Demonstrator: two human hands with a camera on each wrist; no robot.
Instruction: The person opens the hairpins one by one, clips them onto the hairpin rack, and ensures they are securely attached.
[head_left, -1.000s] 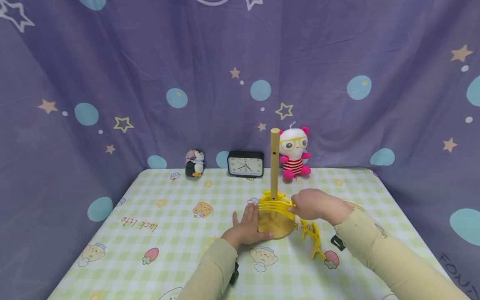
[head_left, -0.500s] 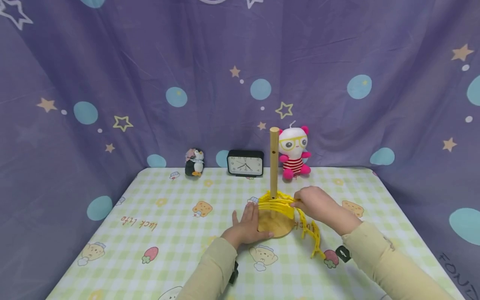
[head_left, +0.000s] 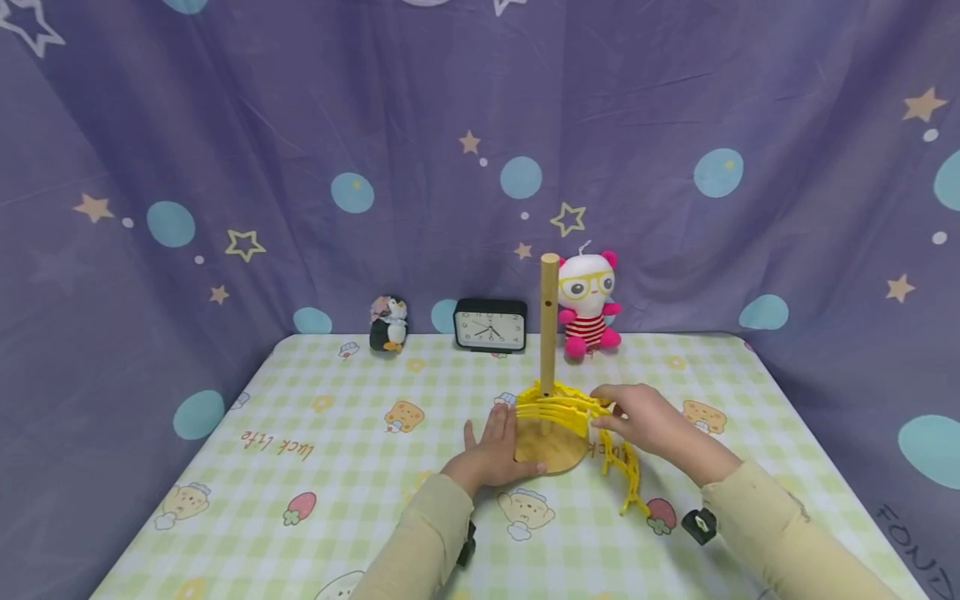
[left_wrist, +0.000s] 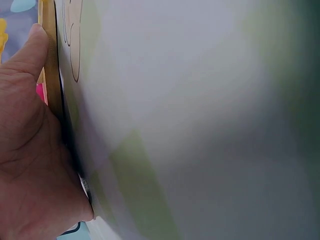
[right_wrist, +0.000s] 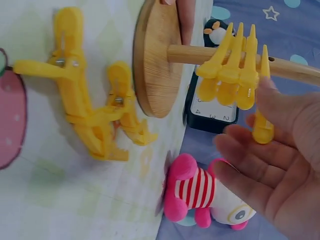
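Observation:
A round wooden base (head_left: 551,454) carries an upright wooden post (head_left: 549,333) with holes. My left hand (head_left: 491,454) rests along the base's left edge, fingers straight, thumb (left_wrist: 32,52) on its near rim. Several curved yellow plastic pieces (head_left: 551,412) sit in a row around the lower post. My right hand (head_left: 641,417) is at their right end. In the right wrist view its thumb (right_wrist: 285,102) and index finger pinch one yellow plastic piece (right_wrist: 263,135), slightly apart from the others; the other fingers are loosely spread.
Yellow plastic pieces (head_left: 626,475) with metal parts at one end lie on the checked tablecloth (head_left: 375,517), right of the base. Behind stand a penguin figure (head_left: 388,325), a black alarm clock (head_left: 491,325) and a pink-and-white plush toy (head_left: 587,304), before a purple curtain (head_left: 420,167).
My right hand has drawn right and toward me, its fingers spreading somewhat, and a yellow piece now reaches out past the row toward it. My left hand has stayed on the base.

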